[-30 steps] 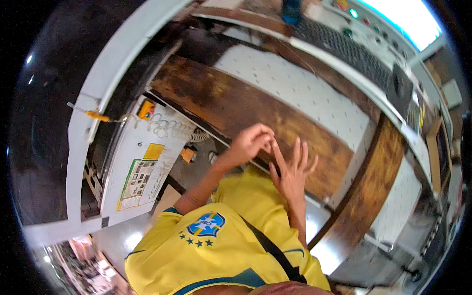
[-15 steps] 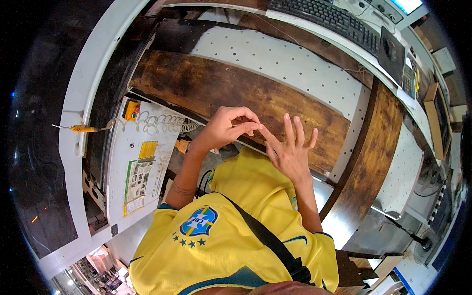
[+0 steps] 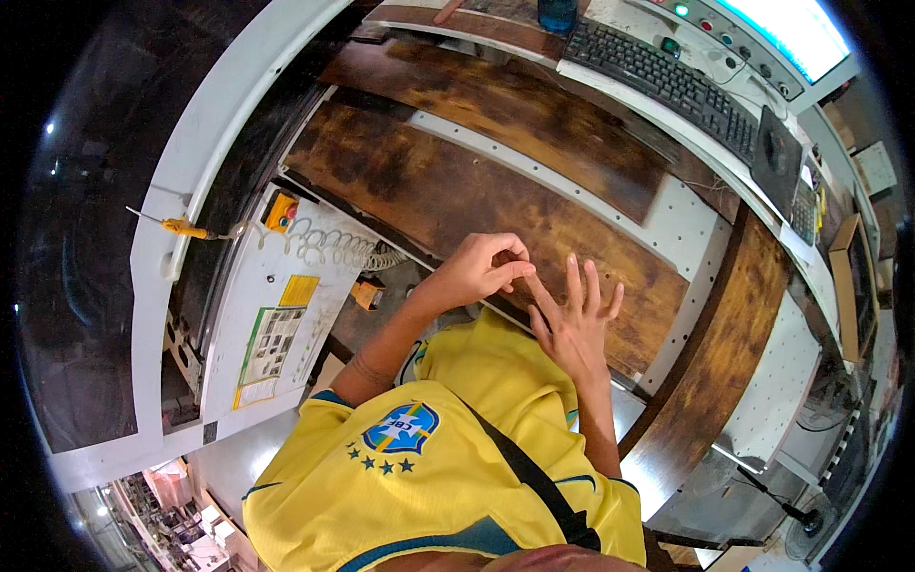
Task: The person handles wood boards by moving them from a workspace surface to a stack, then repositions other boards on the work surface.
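Note:
My left hand (image 3: 484,270) is closed in a pinch, its thumb and forefinger on the tip of my right index finger. Whether anything tiny lies between them is too small to tell. My right hand (image 3: 578,324) is spread, back upward, the other fingers stretched out. Both hands are over the near edge of a brown, dark-mottled wooden board (image 3: 457,181). This board lies on a white surface dotted with holes (image 3: 681,224). Beyond it lies a second brown board (image 3: 515,105), with a strip of the white surface between them.
Another wooden board (image 3: 729,315) runs along the right. A keyboard (image 3: 658,86), a mouse pad (image 3: 777,157) and a lit screen (image 3: 786,33) are at the far right. At left are a coiled cable (image 3: 329,243), a yellow-handled tool (image 3: 181,227) and a yellow switch box (image 3: 280,212).
A second board now covers much of the white holed surface beyond the near board. The whole view has shifted, so things sit lower. My hands keep nearly the same pose.

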Available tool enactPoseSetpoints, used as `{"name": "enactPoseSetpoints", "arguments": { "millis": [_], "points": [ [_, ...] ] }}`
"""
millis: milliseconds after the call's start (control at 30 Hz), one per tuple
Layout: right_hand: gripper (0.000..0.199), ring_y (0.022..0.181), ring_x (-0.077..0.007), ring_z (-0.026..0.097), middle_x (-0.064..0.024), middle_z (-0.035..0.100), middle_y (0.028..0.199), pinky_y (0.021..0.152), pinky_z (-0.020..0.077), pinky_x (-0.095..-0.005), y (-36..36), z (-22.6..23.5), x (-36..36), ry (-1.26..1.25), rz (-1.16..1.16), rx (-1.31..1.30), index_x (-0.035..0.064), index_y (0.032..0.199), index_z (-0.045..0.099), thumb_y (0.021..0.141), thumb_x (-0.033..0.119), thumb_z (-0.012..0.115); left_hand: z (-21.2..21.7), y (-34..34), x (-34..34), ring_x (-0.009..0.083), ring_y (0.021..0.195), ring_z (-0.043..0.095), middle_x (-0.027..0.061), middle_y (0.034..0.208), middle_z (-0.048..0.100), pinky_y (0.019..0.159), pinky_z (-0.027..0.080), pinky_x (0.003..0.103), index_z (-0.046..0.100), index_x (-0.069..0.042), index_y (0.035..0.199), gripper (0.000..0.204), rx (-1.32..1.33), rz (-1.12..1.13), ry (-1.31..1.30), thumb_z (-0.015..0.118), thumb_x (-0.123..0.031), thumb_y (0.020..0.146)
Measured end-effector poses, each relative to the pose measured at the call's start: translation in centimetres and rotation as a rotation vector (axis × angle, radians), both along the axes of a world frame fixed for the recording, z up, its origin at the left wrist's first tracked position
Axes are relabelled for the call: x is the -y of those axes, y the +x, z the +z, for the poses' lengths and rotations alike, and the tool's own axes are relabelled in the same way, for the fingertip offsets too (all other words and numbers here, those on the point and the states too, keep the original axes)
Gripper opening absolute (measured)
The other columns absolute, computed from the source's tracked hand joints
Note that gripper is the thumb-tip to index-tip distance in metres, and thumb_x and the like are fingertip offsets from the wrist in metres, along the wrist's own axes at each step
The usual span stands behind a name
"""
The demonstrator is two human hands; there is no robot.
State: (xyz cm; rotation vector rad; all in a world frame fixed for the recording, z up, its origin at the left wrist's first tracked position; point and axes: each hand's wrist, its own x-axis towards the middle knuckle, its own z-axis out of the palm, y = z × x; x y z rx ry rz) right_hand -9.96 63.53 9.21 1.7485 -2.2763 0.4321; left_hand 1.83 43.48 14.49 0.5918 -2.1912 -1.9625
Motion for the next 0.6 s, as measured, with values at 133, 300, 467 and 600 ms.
{"name": "enactPoseSetpoints", "arguments": {
  "millis": [133,300,467,600],
  "points": [
    [0.053,0.159,-0.0368,0.015,-0.0173,0.022,0.172,0.125,-0.0021,-0.0617,0.3,1.0,0.3,-0.057,0.014,0.187,0.0332,0.146,0.062,0.095,0.037,0.073,-0.1,0.1,0.5,0.0134,0.077,0.073,0.0111,0.098,0.076,0.071,0.058,0.029,0.073,0.005,0.109,0.022,-0.003,-0.041,-0.072,0.070,-0.015,0.101],
    [0.052,0.157,-0.0405,0.019,-0.0181,0.025,0.171,0.124,0.0064,-0.0618,0.2,1.5,0.3,-0.120,0.086,0.431,0.0318,0.138,0.068,0.088,0.027,0.079,-0.3,1.3,2.1,0.0116,0.079,0.073,0.0070,0.093,0.078,0.071,0.058,0.027,0.078,0.001,0.105,0.020,0.040,-0.145,0.020,0.075,-0.018,0.098],
    [0.048,0.156,-0.0444,0.020,-0.0207,0.026,0.171,0.123,0.0110,-0.0599,0.1,1.3,0.0,-0.187,0.170,0.688,0.0271,0.129,0.072,0.083,0.015,0.081,-0.2,1.9,1.8,0.0092,0.079,0.071,0.0036,0.091,0.076,0.069,0.056,0.024,0.075,-0.001,0.103,0.017,0.074,-0.253,0.146,0.074,-0.017,0.099],
    [0.040,0.158,-0.0439,0.018,-0.0217,0.024,0.172,0.124,0.0108,-0.0576,0.2,0.7,-0.3,-0.233,0.208,0.872,0.0221,0.121,0.075,0.083,0.014,0.080,-2.5,2.4,0.9,0.0087,0.081,0.069,0.0018,0.092,0.070,0.072,0.056,0.025,0.068,-0.002,0.103,0.016,0.005,-0.295,0.263,0.070,-0.018,0.103]
  ]
}}
